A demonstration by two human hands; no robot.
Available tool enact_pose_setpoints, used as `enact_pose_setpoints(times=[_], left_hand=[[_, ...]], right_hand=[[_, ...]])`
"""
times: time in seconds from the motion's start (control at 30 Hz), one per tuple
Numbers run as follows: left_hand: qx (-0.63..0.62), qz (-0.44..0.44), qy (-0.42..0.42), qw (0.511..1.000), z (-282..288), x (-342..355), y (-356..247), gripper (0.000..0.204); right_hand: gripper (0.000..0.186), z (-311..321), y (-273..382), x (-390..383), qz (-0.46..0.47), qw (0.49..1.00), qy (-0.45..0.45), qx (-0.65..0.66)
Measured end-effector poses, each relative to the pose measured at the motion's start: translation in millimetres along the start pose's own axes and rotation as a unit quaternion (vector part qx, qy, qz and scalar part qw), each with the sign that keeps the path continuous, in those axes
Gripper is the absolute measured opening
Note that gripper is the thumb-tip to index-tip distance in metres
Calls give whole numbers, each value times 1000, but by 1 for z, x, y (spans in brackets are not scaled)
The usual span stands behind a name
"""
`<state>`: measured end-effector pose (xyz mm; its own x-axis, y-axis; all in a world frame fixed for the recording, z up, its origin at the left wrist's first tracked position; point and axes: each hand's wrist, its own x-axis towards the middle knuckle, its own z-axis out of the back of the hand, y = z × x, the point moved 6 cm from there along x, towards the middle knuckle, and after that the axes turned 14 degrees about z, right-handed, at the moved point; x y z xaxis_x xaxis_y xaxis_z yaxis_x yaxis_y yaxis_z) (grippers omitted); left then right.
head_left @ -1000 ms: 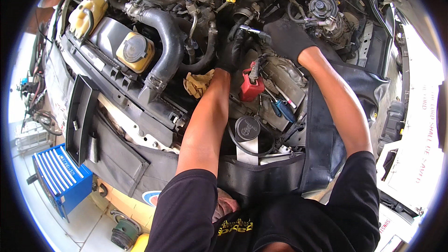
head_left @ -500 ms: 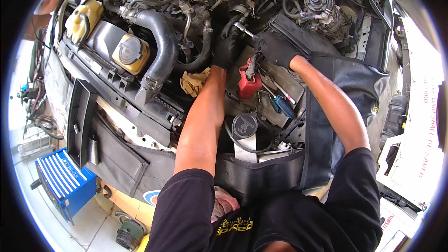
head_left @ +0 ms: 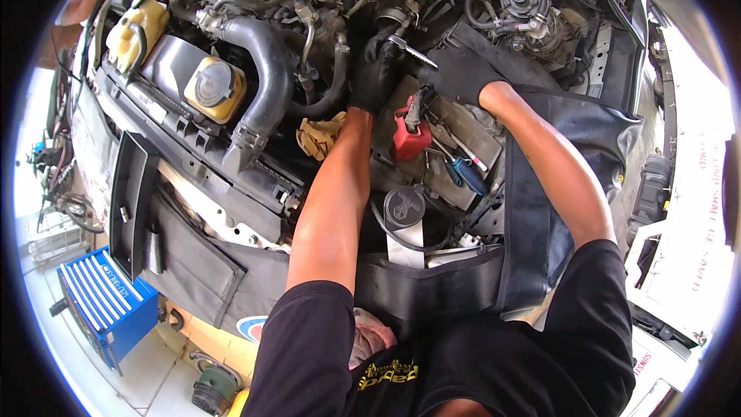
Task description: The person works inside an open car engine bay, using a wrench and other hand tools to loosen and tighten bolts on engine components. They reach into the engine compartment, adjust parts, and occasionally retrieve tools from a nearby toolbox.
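My right hand (head_left: 463,73), in a black glove, is closed round the handle of a silver wrench-like tool (head_left: 411,51), whose head reaches a fitting (head_left: 395,22) among dark hoses in the engine bay. My left hand (head_left: 372,77), also gloved in black, is just left of the tool's head, fingers curled on something dark that I cannot make out. Below the hands lie a red battery terminal cover (head_left: 411,135), crumpled brown paper or cloth (head_left: 319,137) and several hand tools, including a blue-handled one (head_left: 471,176).
A large grey hose (head_left: 262,62) and yellowish reservoirs (head_left: 214,91) are left of my hands. Black fender covers (head_left: 563,139) drape the near and right edges. A long black tray (head_left: 131,201) rests at left. A blue toolbox (head_left: 104,301) stands on the floor.
My left hand has moved up, closer to the tool's head. The tool in my right hand now slants more steeply down to the right. The view has shifted slightly.
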<state>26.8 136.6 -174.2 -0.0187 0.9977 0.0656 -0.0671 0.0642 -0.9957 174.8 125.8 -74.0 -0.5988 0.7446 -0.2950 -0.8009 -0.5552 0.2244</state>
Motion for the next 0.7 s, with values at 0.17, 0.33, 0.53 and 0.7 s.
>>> enact_pose_setpoints(times=[0.17,0.33,0.53,0.7], left_hand=[[-80,5,18,997,-6,-9,-17,47],[2,-80,12,997,-4,-4,-2,43],[-200,98,54,973,-15,-11,-23,43],[-210,61,46,975,-16,14,2,46]], right_hand=[[31,68,14,-13,29,982,-55,-181],[28,132,64,31,124,919,-369,-57],[35,2,19,0,-122,610,-635,458],[38,-13,4,8,-219,577,-694,371]])
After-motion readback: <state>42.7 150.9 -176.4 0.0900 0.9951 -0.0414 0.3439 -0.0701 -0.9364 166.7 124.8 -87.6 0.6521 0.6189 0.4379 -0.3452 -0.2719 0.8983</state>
